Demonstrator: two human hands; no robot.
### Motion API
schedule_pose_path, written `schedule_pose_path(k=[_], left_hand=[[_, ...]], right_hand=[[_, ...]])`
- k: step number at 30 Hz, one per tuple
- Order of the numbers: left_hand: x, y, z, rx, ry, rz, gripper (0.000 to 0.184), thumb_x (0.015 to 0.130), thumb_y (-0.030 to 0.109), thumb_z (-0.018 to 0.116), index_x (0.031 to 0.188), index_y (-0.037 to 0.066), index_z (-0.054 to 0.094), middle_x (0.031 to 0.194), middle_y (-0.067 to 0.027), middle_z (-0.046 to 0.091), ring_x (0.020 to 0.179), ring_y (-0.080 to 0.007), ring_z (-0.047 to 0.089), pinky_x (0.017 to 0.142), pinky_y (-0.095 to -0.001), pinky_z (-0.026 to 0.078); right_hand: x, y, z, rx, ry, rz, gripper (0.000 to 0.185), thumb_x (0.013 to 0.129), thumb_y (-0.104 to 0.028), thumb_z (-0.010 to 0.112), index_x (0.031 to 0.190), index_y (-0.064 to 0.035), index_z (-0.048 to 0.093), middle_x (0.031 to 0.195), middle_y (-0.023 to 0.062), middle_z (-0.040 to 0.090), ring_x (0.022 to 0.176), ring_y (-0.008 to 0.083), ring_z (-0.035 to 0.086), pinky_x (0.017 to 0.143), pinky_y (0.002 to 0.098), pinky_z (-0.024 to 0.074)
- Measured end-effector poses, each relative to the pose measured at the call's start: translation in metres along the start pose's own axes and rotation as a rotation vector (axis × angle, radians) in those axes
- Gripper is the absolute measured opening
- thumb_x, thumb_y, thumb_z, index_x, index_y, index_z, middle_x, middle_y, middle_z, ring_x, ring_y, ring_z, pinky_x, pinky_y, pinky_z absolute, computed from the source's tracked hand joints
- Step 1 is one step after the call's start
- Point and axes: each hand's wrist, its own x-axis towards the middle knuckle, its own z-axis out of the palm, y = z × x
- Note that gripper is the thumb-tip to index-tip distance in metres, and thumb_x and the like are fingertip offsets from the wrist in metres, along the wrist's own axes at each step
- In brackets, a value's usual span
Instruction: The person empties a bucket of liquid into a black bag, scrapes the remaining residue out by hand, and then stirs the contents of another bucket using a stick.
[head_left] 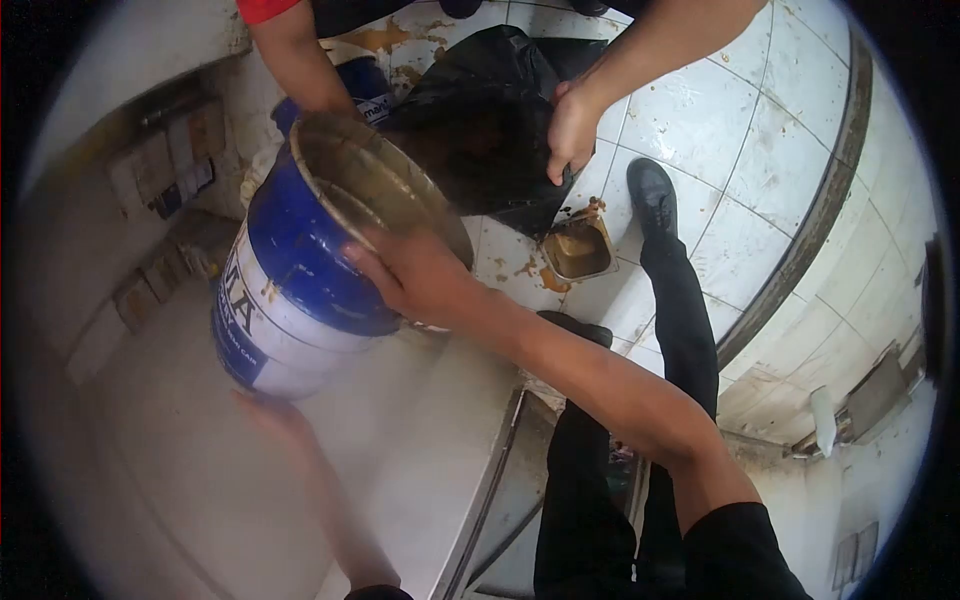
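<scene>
A blue and white paint bucket [300,270] is tilted, its dirty mouth towards a black plastic bag [465,120]. My right hand [420,275] grips the bucket's rim on the near side. Under the bucket's base my left hand [275,415] supports it, slightly blurred. Another person's hand [570,135] holds the bag's edge, spreading its dark opening. That person's other arm [300,65], with a red sleeve, reaches down behind the bucket, and its hand is hidden. Whatever the bucket holds is hard to make out.
A small metal container [580,250] with brown residue stands on the white tiled floor [690,110], amid brown spills. A second blue bucket [365,85] is partly hidden behind the first. My shoe [652,195] is close to the metal container. A pale surface [400,470] lies below my arms.
</scene>
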Motion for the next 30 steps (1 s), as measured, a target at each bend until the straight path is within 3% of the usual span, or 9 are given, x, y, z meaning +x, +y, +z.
schedule_pose_path(k=[7,10,13,15,19,21,24,28,30], left_hand=[[-0.006,0.014,-0.013,0.141,-0.038,0.153,0.044,0.094,0.053,0.040,0.097,0.010,0.052,0.110,-0.0075,0.053,0.109,-0.0196,0.046,0.098,-0.0389,0.031],[-0.025,0.029,-0.002,0.014,-0.136,0.139,0.041,0.094,0.052,0.041,0.093,0.013,0.051,0.104,-0.0055,0.053,0.104,-0.0185,0.048,0.096,-0.0369,0.032],[-0.035,0.041,0.006,-0.023,0.029,0.014,0.038,0.094,0.050,0.042,0.091,0.013,0.050,0.099,-0.0040,0.052,0.101,-0.0173,0.047,0.093,-0.0346,0.033],[-0.030,0.039,-0.001,-0.085,-0.107,0.034,0.037,0.094,0.050,0.043,0.090,0.013,0.049,0.096,-0.0027,0.050,0.098,-0.0157,0.047,0.091,-0.0335,0.034],[-0.041,0.047,0.002,-0.057,-0.069,0.095,0.037,0.094,0.050,0.044,0.090,0.014,0.049,0.095,-0.0021,0.050,0.095,-0.0149,0.046,0.089,-0.0333,0.035],[-0.058,0.056,0.007,0.051,-0.150,0.203,0.038,0.093,0.051,0.044,0.090,0.014,0.050,0.096,-0.0021,0.050,0.096,-0.0153,0.047,0.088,-0.0346,0.036],[-0.070,0.065,0.011,0.006,-0.019,0.087,0.039,0.093,0.053,0.044,0.091,0.014,0.051,0.098,-0.0031,0.050,0.099,-0.0166,0.046,0.089,-0.0364,0.036],[-0.063,0.060,0.011,0.028,-0.108,0.126,0.041,0.092,0.054,0.043,0.092,0.013,0.051,0.101,-0.0047,0.050,0.103,-0.0184,0.046,0.092,-0.0378,0.036],[-0.062,0.062,0.019,-0.019,-0.001,0.047,0.044,0.092,0.056,0.042,0.093,0.013,0.051,0.104,-0.0068,0.050,0.105,-0.0200,0.046,0.095,-0.0390,0.035]], right_hand=[[-0.005,0.022,-0.006,0.091,0.082,0.002,0.032,0.096,-0.028,0.045,0.086,0.0008,0.056,0.064,0.0246,0.057,0.065,0.0436,0.058,0.064,0.0475,0.0461],[-0.004,0.031,-0.008,-0.004,0.122,-0.053,0.032,0.096,-0.028,0.044,0.088,0.0006,0.056,0.066,0.0256,0.058,0.068,0.0440,0.058,0.066,0.0480,0.0460],[-0.002,0.035,-0.009,-0.003,0.103,-0.044,0.033,0.096,-0.029,0.043,0.088,0.0002,0.057,0.069,0.0263,0.058,0.070,0.0442,0.058,0.067,0.0483,0.0456],[0.001,0.036,-0.010,0.042,0.185,-0.102,0.034,0.096,-0.029,0.042,0.088,0.0001,0.057,0.070,0.0262,0.058,0.071,0.0442,0.058,0.068,0.0480,0.0454],[0.001,0.036,-0.018,0.062,0.173,-0.057,0.034,0.096,-0.029,0.042,0.087,0.0003,0.057,0.071,0.0255,0.058,0.070,0.0434,0.058,0.068,0.0477,0.0457],[-0.003,0.036,-0.024,0.092,0.113,0.040,0.025,0.095,-0.022,0.044,0.085,-0.0017,0.055,0.071,0.0209,0.056,0.071,0.0414,0.054,0.067,0.0473,0.0407],[-0.004,0.040,-0.026,0.018,0.130,0.044,0.024,0.095,-0.022,0.045,0.085,-0.0023,0.055,0.069,0.0198,0.056,0.068,0.0408,0.055,0.066,0.0475,0.0405],[-0.009,0.037,-0.022,0.030,0.188,-0.006,0.024,0.095,-0.021,0.045,0.084,-0.0021,0.056,0.069,0.0201,0.056,0.068,0.0406,0.055,0.065,0.0472,0.0404],[-0.010,0.032,-0.015,0.020,0.178,-0.052,0.029,0.095,-0.028,0.045,0.088,-0.0018,0.057,0.066,0.0223,0.059,0.066,0.0411,0.060,0.065,0.0479,0.0484]])
